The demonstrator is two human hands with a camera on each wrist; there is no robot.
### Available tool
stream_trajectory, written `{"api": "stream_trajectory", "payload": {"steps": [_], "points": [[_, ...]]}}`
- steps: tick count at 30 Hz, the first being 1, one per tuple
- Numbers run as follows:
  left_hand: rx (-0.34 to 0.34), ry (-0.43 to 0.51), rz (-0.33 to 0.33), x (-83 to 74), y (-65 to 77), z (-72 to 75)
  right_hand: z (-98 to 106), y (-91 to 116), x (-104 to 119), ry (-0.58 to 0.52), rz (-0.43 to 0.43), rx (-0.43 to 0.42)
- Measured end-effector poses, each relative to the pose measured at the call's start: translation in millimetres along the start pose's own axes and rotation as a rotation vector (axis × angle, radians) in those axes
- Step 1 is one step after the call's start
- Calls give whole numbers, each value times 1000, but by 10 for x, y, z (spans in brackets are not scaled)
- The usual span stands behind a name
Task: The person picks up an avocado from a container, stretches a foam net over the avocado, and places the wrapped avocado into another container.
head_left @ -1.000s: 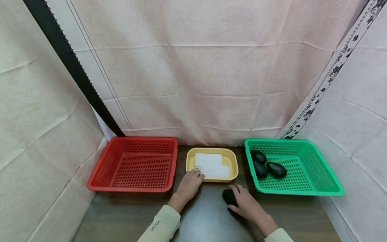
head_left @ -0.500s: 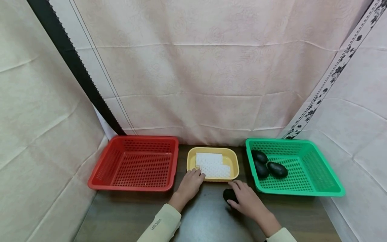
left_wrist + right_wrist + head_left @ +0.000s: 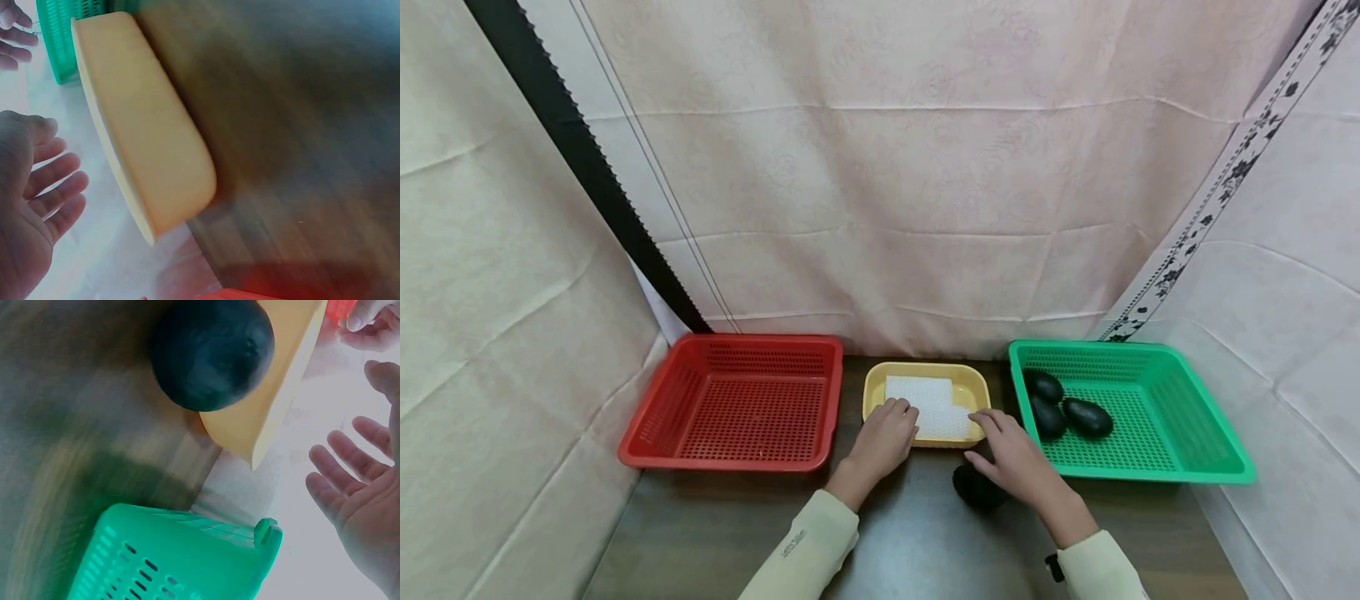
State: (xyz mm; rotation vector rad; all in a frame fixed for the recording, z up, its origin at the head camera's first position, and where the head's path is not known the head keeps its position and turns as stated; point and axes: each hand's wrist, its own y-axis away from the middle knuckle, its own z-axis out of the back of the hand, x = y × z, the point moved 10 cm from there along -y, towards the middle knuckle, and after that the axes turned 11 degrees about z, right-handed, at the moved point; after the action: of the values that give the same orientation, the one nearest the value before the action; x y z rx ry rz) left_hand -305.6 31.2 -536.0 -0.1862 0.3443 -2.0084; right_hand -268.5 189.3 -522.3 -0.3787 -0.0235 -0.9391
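Note:
A dark avocado [image 3: 976, 490] lies on the table in front of the small yellow tray [image 3: 928, 367]. My right hand [image 3: 1017, 458] is raised above and behind it, fingers loosely extended near the tray's front right corner, holding nothing. White mesh foam pieces [image 3: 936, 410] lie in the tray. Over the tray's front left rim hovers my left hand [image 3: 886, 437], fingers relaxed. The left wrist view has this left hand [image 3: 40, 200] with nothing in it, beside the tray wall [image 3: 144, 125]. In the right wrist view, the avocado [image 3: 212, 353] is apart from the spread right hand [image 3: 359, 481].
To the left stands a red basket [image 3: 730, 465]. A green basket [image 3: 1142, 477] on the right holds 3 dark avocados [image 3: 1086, 418] at its left end. Cloth curtains [image 3: 925, 208] close off the back and both sides of the table [image 3: 895, 542].
My right hand has let go of the avocado and moved up toward the tray, leaving it on the table. My left hand has lifted slightly up and to the right over the tray.

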Motion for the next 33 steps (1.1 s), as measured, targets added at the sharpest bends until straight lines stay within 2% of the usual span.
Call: {"api": "stream_trajectory", "payload": {"steps": [4, 9, 16, 21, 24, 28, 33], "points": [[25, 10, 10, 4, -129, -24, -25, -93, -71, -40, -22, 1], [90, 22, 41, 32, -250, -155, -118, -186, -180, -91, -68, 32], [137, -47, 55, 30, -353, -348, -253, -243, -317, -151, -150, 64], [155, -56, 78, 30, -373, -388, -294, -238, -361, -172, -162, 62], [149, -10, 77, 21, -372, -365, -301, -228, -378, -177, -166, 63], [150, 113, 99, 42, -359, -294, -286, -215, -402, -197, -182, 57], [112, 246, 98, 89, -326, -113, -214, -201, -433, -235, -187, 25]]}}
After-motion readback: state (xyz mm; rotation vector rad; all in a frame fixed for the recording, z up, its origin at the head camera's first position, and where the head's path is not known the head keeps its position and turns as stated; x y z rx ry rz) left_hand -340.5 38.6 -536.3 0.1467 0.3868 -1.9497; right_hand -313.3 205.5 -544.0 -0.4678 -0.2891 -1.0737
